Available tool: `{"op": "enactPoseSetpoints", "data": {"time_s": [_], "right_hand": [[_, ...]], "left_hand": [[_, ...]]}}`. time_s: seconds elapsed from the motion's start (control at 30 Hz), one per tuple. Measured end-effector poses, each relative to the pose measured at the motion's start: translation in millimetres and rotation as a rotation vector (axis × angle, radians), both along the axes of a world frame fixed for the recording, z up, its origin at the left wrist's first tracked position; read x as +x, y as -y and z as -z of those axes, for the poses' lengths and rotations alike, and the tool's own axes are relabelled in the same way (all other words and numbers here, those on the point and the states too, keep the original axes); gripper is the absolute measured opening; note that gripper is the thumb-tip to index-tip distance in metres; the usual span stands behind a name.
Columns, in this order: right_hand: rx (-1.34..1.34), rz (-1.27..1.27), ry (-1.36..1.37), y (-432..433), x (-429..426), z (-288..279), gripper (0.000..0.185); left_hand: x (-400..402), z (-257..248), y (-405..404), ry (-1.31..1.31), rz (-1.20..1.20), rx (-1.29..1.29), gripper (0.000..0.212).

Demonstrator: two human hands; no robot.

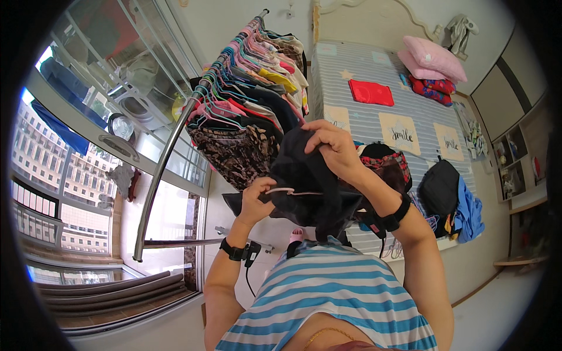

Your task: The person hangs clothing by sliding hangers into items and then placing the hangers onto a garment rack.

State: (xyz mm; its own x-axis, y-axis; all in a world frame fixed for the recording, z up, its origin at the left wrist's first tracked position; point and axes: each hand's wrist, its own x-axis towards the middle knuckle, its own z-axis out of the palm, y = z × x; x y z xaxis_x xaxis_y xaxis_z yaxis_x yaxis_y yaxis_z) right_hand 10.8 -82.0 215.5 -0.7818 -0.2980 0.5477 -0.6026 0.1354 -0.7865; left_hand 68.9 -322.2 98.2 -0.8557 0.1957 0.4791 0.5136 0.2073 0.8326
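Observation:
A black garment [303,158] hangs in front of me between my two hands. My right hand [336,147] grips its upper edge with thumb and fingers. Lower down on the other side, my left hand [257,199] pinches the cloth beside a pale pink hanger [292,191]. Part of that hanger shows across the black cloth; its remaining parts are hidden. Just beyond my left hand, a dark brown patterned garment [235,151] hangs at the near end of the row of clothes.
A chrome clothes rail [169,145] carries many garments on coloured hangers [224,66]. To the right stands a bed [364,57] with a folded red cloth [371,92], pink pillows [434,57], a black bag [439,186] and blue clothing [469,213]. Glass sliding doors [162,175] are at left.

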Motion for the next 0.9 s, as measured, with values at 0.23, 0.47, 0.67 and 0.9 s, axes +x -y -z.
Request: {"op": "enactPoseSetpoints", "data": {"time_s": [0.23, 0.47, 0.67, 0.9], "right_hand": [[0.169, 0.603, 0.039, -23, -32, -9, 0.014], [-0.012, -0.003, 0.648, 41, -24, 15, 0.049], [0.463, -0.290, 0.256, 47, -22, 27, 0.046], [0.802, -0.060, 0.353, -5, 0, 29, 0.027]], "left_hand": [[-1, -3, 24, 0.055, -0.056, 0.088, 0.027], [-3, -1, 14, 0.149, -0.024, 0.194, 0.037], [-8, 13, 32, 0.126, -0.029, 0.278, 0.041], [-6, 5, 48, 0.087, -0.182, 0.244, 0.039]]}}
